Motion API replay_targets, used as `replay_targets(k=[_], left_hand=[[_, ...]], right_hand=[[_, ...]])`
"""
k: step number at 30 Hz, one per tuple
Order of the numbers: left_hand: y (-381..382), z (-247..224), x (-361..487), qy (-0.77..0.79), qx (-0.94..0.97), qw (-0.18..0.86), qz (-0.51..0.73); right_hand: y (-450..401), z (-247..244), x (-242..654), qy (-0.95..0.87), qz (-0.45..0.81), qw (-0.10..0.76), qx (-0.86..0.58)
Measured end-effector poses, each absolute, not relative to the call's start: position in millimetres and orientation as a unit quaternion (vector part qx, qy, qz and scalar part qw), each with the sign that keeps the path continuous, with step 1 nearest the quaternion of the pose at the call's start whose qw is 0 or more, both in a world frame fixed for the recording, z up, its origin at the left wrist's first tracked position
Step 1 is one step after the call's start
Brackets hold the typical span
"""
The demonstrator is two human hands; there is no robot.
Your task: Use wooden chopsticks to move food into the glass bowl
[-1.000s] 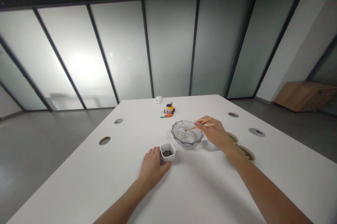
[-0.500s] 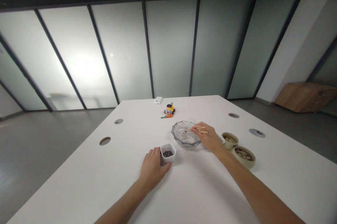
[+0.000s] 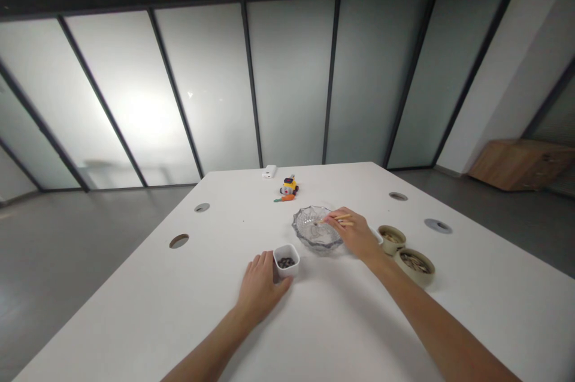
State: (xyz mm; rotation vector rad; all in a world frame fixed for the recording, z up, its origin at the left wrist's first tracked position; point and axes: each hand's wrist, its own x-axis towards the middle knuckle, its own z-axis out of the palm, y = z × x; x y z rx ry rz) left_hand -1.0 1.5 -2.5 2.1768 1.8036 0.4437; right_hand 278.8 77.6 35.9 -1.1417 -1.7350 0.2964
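My left hand (image 3: 259, 286) lies flat on the white table (image 3: 341, 322), fingers loosely spread, and its fingertips touch the side of a little white cup (image 3: 286, 260). It grips nothing; it just rests against the cup. The cup has small dark bits (image 3: 286, 262) inside and sits at about 7 o'clock from the glass bowl (image 3: 314, 228), near it but not touching. My right hand (image 3: 357, 235) is curled shut around a pair of chopsticks (image 3: 335, 220). The hand sits at the bowl's 3 o'clock edge, and the chopstick tips point left over the bowl, toward 9 o'clock. I cannot tell if the tips hold anything, because they are too small to see. At 3 o'clock from my right hand are two round tan bowls: the small one (image 3: 390, 237) is closer to the hand, and the big one (image 3: 415, 263) is just beside it, at its 5 o'clock. Both have pale stuff inside. Far up the table, at 11 o'clock from the glass bowl, sits a yellow toy (image 3: 289, 185) with an orange carrot toy (image 3: 284, 197) just in front of it. A small white box (image 3: 269, 171) is at the far edge.
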Motion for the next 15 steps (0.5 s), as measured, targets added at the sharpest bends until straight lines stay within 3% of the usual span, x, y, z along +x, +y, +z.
replay_targets(k=[15], left_hand=[[0.1,0.5,-0.1,0.627,0.750,0.142,0.156]], right_hand=[[73.2,34.6,277.1,-0.722,0.129,0.493,-0.469]])
